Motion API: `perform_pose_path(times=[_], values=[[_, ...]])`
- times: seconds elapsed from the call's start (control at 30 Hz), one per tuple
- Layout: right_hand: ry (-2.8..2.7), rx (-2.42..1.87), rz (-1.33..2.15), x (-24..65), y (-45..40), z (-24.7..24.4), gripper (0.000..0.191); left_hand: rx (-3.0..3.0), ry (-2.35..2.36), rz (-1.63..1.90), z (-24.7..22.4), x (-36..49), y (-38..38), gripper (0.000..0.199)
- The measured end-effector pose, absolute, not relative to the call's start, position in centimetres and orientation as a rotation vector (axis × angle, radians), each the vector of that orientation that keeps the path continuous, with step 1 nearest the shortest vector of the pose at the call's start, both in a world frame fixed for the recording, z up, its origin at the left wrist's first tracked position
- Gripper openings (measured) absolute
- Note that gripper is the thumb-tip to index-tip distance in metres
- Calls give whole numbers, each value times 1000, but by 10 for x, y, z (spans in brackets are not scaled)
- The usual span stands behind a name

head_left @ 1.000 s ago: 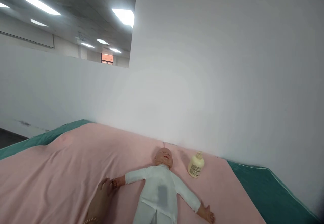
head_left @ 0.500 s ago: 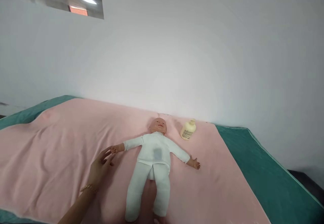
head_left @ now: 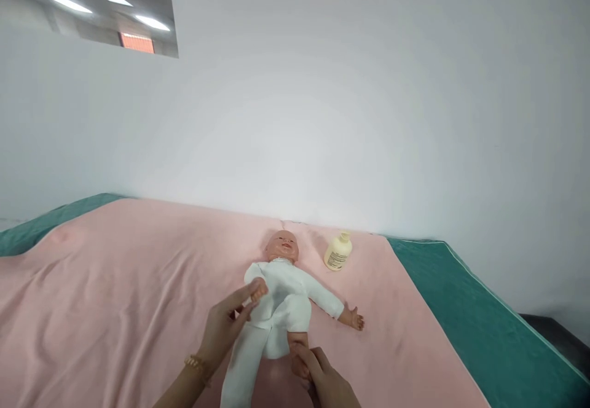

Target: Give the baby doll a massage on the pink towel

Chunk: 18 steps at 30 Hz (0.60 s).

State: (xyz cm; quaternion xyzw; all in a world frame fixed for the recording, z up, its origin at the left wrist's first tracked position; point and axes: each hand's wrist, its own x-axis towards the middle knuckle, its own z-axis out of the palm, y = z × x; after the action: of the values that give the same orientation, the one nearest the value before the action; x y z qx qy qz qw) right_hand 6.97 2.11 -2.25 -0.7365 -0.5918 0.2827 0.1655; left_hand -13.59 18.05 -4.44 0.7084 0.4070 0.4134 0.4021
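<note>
A baby doll [head_left: 279, 282] in white clothes lies on its back on a pink blanket [head_left: 115, 260], head toward the wall. My left hand [head_left: 225, 325], with a bracelet at the wrist, pinches the doll's hand [head_left: 259, 289] and holds that arm bent over its body. Lower down, my right hand [head_left: 320, 374] grips the doll's foot [head_left: 300, 368], and that leg is bent up toward the belly. The doll's other arm stretches out to the right, and its other leg lies straight.
A pale yellow bottle [head_left: 338, 252] stands to the right of the doll's head. Green cloth [head_left: 461, 291] shows beyond the blanket on both sides. Behind rises a white wall [head_left: 295, 101] with a window-like opening [head_left: 115, 8] at the upper left.
My left hand has brought the doll's arm inward across its body. My right hand has come into fuller view and raised the doll's leg, bending it. The view has tilted up slightly.
</note>
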Motion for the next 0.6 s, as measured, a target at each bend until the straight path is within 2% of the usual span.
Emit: perform_pose_path(times=[0.07, 0.17, 0.37, 0.5, 0.6], values=[[-1702, -2059, 792, 71, 32, -15, 50, 1934, 903, 990, -53, -126, 176, 37], [-1723, -1977, 793, 70, 36, -10, 49, 2075, 793, 964, -65, -119, 172, 34], [-1662, -1918, 852, 66, 38, -14, 43, 1984, 1000, 1044, -64, -134, 176, 39], [-1592, -1957, 755, 61, 99, 10, 38, 1904, 1235, 1051, -61, -168, 185, 44], [-1552, -1960, 675, 58, 169, 33, 48, 1827, 1396, 996, -68, -193, 195, 52]])
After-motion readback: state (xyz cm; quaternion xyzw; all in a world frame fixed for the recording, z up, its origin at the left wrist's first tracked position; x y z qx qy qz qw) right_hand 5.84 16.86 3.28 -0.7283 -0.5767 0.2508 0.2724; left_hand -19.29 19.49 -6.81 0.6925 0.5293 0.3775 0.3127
